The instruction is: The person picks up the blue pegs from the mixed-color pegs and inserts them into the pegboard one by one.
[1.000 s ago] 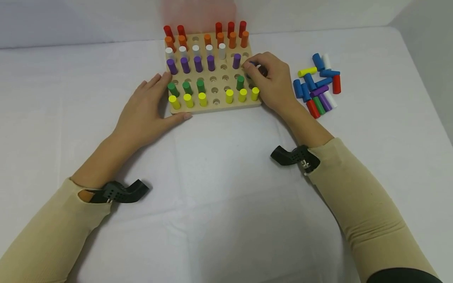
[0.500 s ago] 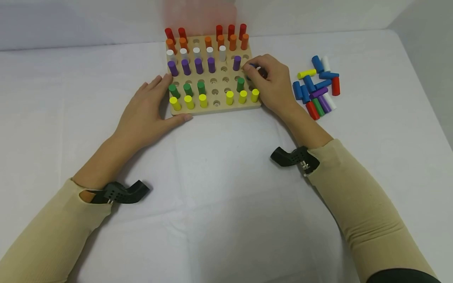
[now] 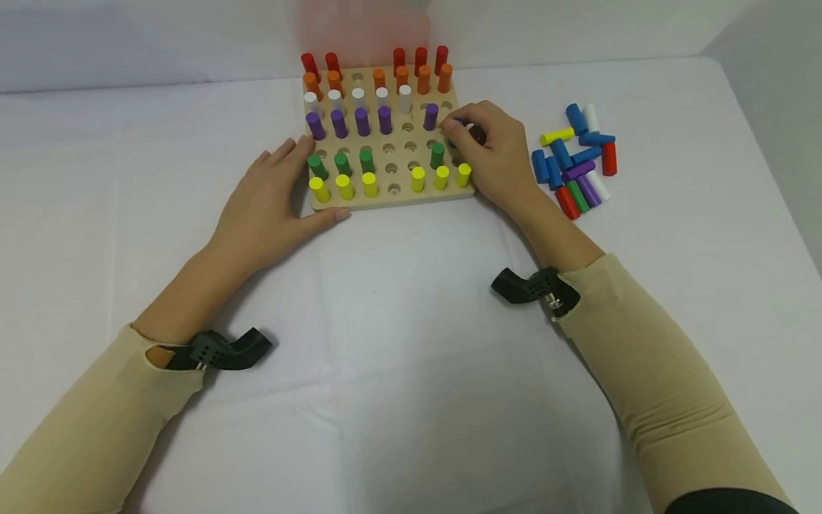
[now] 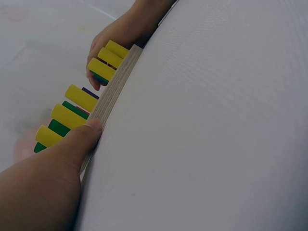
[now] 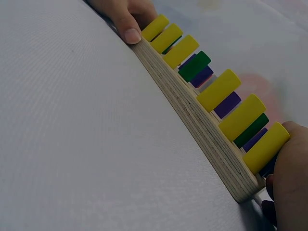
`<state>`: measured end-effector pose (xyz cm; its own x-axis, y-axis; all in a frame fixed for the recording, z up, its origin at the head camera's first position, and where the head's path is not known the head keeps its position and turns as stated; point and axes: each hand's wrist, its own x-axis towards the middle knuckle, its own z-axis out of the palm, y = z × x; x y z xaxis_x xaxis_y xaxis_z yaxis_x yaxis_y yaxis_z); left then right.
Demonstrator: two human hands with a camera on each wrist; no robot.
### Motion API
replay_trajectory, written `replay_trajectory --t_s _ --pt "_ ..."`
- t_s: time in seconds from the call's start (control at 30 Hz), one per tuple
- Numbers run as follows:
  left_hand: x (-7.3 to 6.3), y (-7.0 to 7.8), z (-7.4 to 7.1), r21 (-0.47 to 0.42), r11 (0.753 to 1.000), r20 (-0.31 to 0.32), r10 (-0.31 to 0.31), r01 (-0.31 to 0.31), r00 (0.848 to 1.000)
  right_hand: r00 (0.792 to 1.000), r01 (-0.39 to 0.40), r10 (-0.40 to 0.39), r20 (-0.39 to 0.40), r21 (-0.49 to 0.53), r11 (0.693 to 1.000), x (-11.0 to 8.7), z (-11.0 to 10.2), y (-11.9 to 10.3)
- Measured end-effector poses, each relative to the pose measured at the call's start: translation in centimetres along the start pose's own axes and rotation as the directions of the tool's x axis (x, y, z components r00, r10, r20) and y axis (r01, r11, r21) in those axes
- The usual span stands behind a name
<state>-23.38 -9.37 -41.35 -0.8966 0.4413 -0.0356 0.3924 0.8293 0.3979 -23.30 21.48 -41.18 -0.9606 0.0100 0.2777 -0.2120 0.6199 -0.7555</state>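
Observation:
A wooden pegboard (image 3: pixel 411 199) carries upright pegs in colour rows, from yellow at the front to red at the back. My left hand (image 3: pixel 260 207) lies at its front left corner, thumb along the front edge and straight fingers against the left side. In the left wrist view that thumb (image 4: pixel 86 137) presses the board's edge. At the board's right edge, thumb and index finger of my right hand (image 3: pixel 491 150) pinch a blue peg (image 3: pixel 458 122), mostly hidden by the fingers. Close to the pinch stand a purple peg (image 3: pixel 431 117) and a green peg (image 3: pixel 437 155).
Right of the board lies a loose heap of pegs, among them a yellow peg (image 3: pixel 556 136), a red peg (image 3: pixel 609 158) and several blue ones. A white cloth (image 3: pixel 385 343) covers the table. Behind the board rises a pale wall (image 3: pixel 546 32).

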Motion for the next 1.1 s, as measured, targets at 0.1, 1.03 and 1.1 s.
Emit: replay_trajectory --t_s 0.1,1.03,1.1 --pt "0.02 0.0 0.01 0.001 1.0 0.002 -0.001 0.001 1.0 1.0 0.001 -0.001 -0.001 0.004 1.0 -0.02 0.01 0.01" --pt "0.07 -0.01 -0.02 0.002 1.0 0.003 0.003 -0.003 1.0 1.0 0.004 -0.004 0.0 0.009 1.0 0.03 0.02 0.08" --pt "0.07 -0.01 -0.03 0.002 1.0 0.005 0.003 -0.003 1.0 1.0 0.006 -0.006 0.001 0.008 1.0 0.04 0.02 0.06"
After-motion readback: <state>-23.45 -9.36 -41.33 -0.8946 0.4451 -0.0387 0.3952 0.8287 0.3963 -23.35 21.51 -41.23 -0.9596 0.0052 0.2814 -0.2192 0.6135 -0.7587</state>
